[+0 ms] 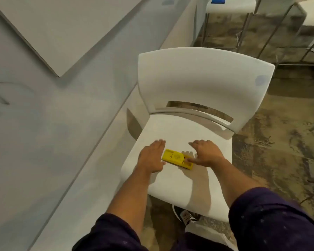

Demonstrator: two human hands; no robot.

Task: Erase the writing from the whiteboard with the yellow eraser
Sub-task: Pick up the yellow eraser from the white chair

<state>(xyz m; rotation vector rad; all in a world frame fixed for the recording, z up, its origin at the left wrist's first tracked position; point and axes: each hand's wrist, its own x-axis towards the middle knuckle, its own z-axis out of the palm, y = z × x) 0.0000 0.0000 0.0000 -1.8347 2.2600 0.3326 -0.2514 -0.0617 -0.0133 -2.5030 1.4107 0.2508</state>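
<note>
While the yellow eraser (177, 159) lies flat on the white chair (198, 127) seat, the left hand (152, 156) rests beside it, fingers together, and the right hand (206, 153) (loosely curled) touches its right end with the thumb.

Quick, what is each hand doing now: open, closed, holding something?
Left hand: open, flat on the chair beside the eraser, holding nothing.
Right hand: open, thumb touching the eraser, no grip yet.
</note>
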